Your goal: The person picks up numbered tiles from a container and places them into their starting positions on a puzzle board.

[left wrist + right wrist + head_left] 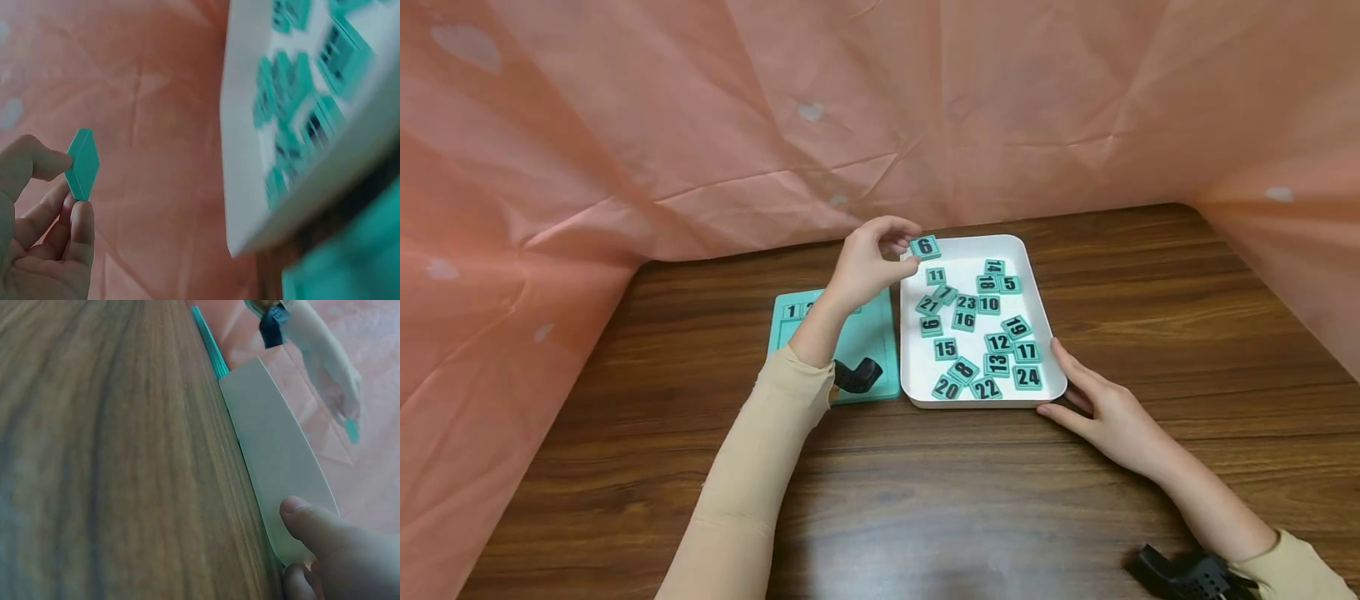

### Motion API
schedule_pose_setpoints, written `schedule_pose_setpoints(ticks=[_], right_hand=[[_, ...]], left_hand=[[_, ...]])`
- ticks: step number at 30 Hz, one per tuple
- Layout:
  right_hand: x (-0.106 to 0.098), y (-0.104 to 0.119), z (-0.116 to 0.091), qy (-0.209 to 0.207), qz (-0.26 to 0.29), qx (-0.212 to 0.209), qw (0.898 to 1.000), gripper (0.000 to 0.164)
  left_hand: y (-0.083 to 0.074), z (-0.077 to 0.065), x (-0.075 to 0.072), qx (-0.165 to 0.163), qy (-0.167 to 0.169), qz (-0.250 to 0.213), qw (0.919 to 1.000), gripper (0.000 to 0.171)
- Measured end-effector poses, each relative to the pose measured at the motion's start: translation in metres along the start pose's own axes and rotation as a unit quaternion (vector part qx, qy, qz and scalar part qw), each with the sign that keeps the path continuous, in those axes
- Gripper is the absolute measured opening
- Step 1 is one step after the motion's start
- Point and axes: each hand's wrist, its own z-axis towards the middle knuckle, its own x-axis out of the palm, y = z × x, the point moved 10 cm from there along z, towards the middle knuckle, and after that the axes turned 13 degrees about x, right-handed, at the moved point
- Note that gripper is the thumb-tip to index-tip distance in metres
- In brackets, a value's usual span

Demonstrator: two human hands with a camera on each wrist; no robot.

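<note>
My left hand (pixel 876 258) is raised over the far left corner of the white tray (pixel 907 367), pinching a teal number tile (pixel 925 247) marked 6 between thumb and fingers. In the left wrist view that tile (pixel 83 164) shows edge-on. Several more teal tiles (pixel 965 319) lie scattered in the tray, numbers up, some touching or overlapping. My right hand (pixel 1108 417) holds the tray's near right corner, thumb against the front wall (pixel 275 437) and fingers along the right side. Left of the tray lies a teal board (pixel 872 350) with tiles along its top, partly hidden by my left forearm.
Tray and board lie side by side on a brown wood-grain table (pixel 925 483). A pink curtain (pixel 850 108) with pale hearts hangs behind the table and along its sides. Each wrist bears a black device (pixel 859 377).
</note>
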Motion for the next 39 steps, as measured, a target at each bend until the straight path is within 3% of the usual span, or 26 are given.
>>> schedule_pose_setpoints(ticks=[4,8,15,19,31,39], right_hand=[[-0.001,0.001,0.001,-0.004,-0.004,-0.006,1.000,0.085],[-0.002,0.001,0.001,-0.003,-0.006,-0.005,1.000,0.084],[-0.002,-0.003,0.000,0.004,-0.001,0.008,1.000,0.084],[-0.002,-0.003,-0.001,0.003,0.000,0.009,1.000,0.084],[-0.002,0.000,-0.002,0.003,-0.003,0.008,1.000,0.084],[-0.001,0.000,-0.002,0.005,-0.002,0.009,1.000,0.084]], left_hand=[[0.020,-0.016,-0.019,-0.021,0.000,0.017,0.9996,0.033],[0.044,-0.030,-0.028,-0.056,0.018,0.039,0.9975,0.032],[0.074,-0.045,-0.029,-0.103,0.060,0.064,0.9909,0.032],[0.086,-0.049,-0.024,-0.112,0.090,0.080,0.9865,0.034],[0.097,-0.051,-0.013,-0.123,0.146,0.126,0.9734,0.035],[0.100,-0.052,-0.011,-0.121,0.154,0.139,0.9707,0.033]])
